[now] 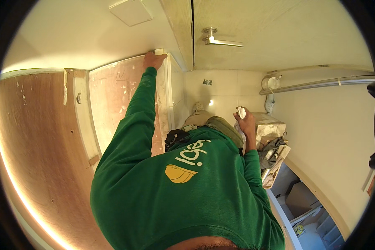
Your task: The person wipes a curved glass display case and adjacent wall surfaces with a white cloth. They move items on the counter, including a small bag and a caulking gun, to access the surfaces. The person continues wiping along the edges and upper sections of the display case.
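My left arm reaches forward in a green sleeve. At its end my left hand (154, 61) is closed at the top corner of a reddish-brown wooden panel (121, 83), thumb and fingers either side of a small pale edge piece (158, 52). Whether that piece is loose or fixed does not show. A white upright trim strip (169, 81) runs just beside the hand. Low at my right side, my right hand (247, 123) is closed around a small white piece (241, 112). Its kind cannot be made out, as the fingers cover most of it.
Ahead is a pale door with a metal lever handle (223, 42). A small dark flat scrap (207, 82) lies on the tiled floor. At the right stand a cardboard box (268, 125), a dark cloth bundle (273, 152) and long metal strips (321, 83) along the wall.
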Tool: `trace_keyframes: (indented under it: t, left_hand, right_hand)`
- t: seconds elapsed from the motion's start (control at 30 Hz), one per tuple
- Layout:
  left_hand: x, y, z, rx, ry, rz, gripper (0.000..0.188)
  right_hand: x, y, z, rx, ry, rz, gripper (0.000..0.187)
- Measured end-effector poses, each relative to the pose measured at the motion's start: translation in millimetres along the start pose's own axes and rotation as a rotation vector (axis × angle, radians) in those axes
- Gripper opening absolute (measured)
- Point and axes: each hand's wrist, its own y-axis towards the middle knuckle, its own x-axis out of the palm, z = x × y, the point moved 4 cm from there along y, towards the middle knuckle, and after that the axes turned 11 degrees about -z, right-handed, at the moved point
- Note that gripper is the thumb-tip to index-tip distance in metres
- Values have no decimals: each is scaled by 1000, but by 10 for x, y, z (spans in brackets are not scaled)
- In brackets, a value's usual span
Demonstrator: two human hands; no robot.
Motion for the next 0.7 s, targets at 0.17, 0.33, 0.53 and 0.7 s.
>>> trace_keyframes:
  t: [0.17, 0.33, 0.53, 0.7]
  left_hand:
    - [85, 61, -24, 68, 42, 98, 100]
    - [238, 88, -124, 262, 75, 279, 101]
    - [303, -240, -208, 307, -86, 403, 83]
    - [362, -1076, -518, 307, -265, 528, 48]
  right_hand:
    - [173, 314, -246, -80, -15, -55, 39]
    - [474, 883, -906, -206, 164, -192, 38]
    - [1552, 1913, -1856, 242, 982, -397, 27]
    - [2429, 2542, -2362, 450, 1208, -387, 29]
